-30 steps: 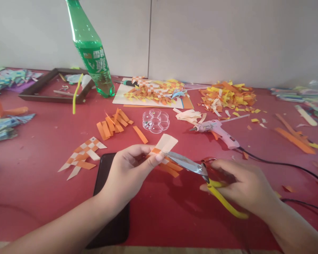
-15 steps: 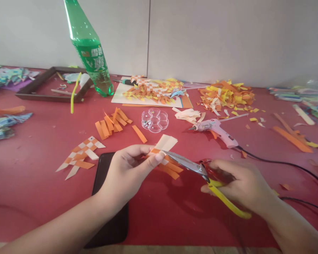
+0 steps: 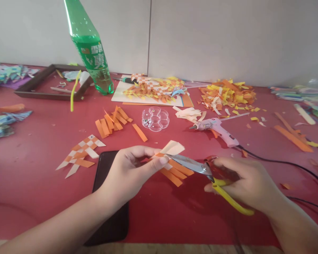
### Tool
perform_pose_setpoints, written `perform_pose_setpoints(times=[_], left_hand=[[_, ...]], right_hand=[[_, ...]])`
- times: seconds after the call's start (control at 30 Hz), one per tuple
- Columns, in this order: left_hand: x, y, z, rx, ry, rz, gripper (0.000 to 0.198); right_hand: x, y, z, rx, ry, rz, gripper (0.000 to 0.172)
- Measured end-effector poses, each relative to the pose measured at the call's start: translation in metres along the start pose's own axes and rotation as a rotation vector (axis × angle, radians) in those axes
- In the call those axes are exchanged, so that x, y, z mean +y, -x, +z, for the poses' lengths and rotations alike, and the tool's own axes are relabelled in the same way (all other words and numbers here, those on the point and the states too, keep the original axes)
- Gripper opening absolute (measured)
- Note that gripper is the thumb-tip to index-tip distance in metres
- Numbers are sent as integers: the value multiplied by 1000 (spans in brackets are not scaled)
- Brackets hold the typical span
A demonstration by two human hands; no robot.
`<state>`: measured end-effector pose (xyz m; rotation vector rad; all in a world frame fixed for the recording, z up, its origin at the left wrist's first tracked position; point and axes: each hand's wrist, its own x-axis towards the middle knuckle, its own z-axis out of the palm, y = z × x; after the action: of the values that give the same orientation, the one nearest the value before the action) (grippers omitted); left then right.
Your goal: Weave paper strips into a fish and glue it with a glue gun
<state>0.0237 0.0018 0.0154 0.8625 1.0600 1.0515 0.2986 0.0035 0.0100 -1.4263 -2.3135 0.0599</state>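
Observation:
Between thumb and fingers, my left hand (image 3: 137,169) pinches a woven piece of orange and cream paper strips (image 3: 176,173), its loose ends fanning out to the right. My right hand (image 3: 246,180) grips scissors (image 3: 193,165) with yellow and red handles. The blades look closed, and their tip touches the paper beside my left thumb. To the left lies a woven paper fish (image 3: 82,151) in orange and white checks. A black phone-like slab (image 3: 108,218) is on the table under my left forearm.
A pink glue gun (image 3: 217,129) with its cord lies at right. Behind my hands are orange strips (image 3: 112,123), a clear flower-shaped tray (image 3: 155,120) and a pile of paper scraps (image 3: 226,95). A green bottle (image 3: 91,53) stands by a dark frame (image 3: 37,83).
Both hands have shifted slightly right with the woven paper and scissors. The paper has turned a little, showing more of its orange strips below the blades.

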Motion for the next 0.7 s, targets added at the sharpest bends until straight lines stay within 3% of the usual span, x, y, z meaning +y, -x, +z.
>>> perform_pose_setpoints(times=[0.2, 0.4, 0.7], left_hand=[[-1, -1, 1, 4, 55, -14, 7], [-1, 0, 2, -83, 165, -36, 5], [0, -1, 1, -72, 217, -38, 11]], right_hand=[[3, 1, 1, -15, -10, -43, 60], [0, -1, -1, -18, -10, -9, 62], [3, 0, 1, 23, -30, -4, 60]])
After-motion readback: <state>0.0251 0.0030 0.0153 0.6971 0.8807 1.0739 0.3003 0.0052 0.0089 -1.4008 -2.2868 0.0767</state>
